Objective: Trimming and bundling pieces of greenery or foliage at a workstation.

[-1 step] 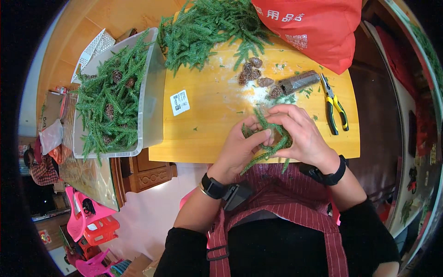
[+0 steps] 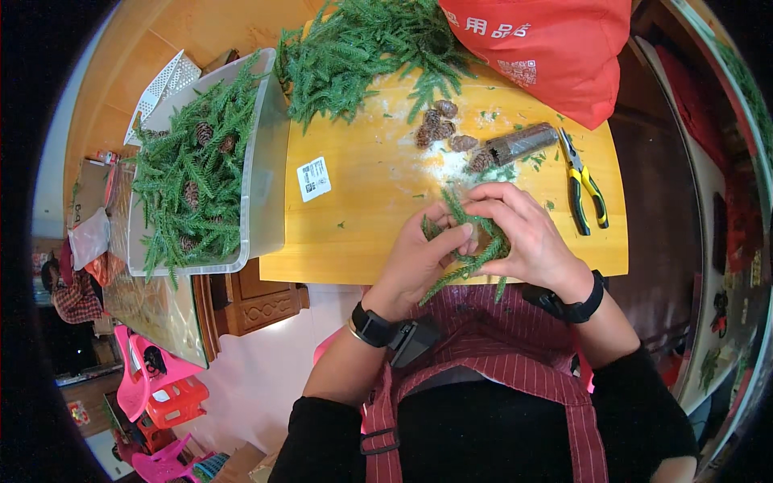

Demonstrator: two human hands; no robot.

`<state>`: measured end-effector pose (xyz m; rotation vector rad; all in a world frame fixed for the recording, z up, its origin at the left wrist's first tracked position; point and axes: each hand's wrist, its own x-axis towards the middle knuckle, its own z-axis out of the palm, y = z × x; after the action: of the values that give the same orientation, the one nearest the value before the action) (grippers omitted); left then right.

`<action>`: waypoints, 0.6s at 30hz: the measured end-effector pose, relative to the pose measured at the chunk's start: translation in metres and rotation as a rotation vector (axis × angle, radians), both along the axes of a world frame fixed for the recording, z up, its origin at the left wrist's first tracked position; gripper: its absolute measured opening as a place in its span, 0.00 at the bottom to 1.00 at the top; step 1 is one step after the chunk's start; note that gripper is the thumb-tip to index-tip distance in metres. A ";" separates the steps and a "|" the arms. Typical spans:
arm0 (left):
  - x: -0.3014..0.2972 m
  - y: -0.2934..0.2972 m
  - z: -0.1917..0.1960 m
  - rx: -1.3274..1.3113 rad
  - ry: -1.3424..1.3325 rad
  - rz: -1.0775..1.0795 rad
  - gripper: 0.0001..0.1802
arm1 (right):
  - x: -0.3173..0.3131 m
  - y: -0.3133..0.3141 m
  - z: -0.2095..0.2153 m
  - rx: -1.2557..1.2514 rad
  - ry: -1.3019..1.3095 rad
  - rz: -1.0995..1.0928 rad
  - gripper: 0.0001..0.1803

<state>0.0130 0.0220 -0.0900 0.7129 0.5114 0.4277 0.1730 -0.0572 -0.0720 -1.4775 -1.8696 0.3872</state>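
Note:
Near the front edge of the yellow table [image 2: 362,233], both hands hold a green artificial pine sprig [image 2: 452,278]. My left hand [image 2: 427,253] pinches it with thumb and fingers. From the other side, my right hand [image 2: 527,237] curls round it, its fingertips close to the left ones. Whatever lies between the fingers is partly hidden. Just beyond the hands are several small brown pine cones [image 2: 431,130] and a dark brown cylinder [image 2: 523,143] in clear wrap. Yellow-and-black pliers [image 2: 575,197] lie to their right, handles toward me.
At the left stands a clear plastic bin [image 2: 270,153] full of pine sprigs with cones. A heap of green sprigs [image 2: 338,76] covers the far edge beside a red bag [image 2: 555,60]. A white label [image 2: 313,179] and white powder [image 2: 441,166] are on the tabletop.

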 end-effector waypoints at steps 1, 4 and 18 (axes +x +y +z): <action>-0.001 0.000 -0.002 0.002 0.009 -0.001 0.10 | 0.000 0.000 -0.002 -0.028 0.069 0.035 0.41; -0.002 0.003 -0.008 0.008 0.022 0.045 0.09 | -0.002 0.001 0.006 -0.071 0.167 0.015 0.45; -0.001 -0.003 0.004 0.353 0.163 0.139 0.09 | 0.018 -0.002 0.007 -0.546 0.965 0.055 0.09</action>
<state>0.0121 0.0189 -0.0862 1.0622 0.6496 0.6015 0.1910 -0.0591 -0.0651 -1.1970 -1.0437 1.4293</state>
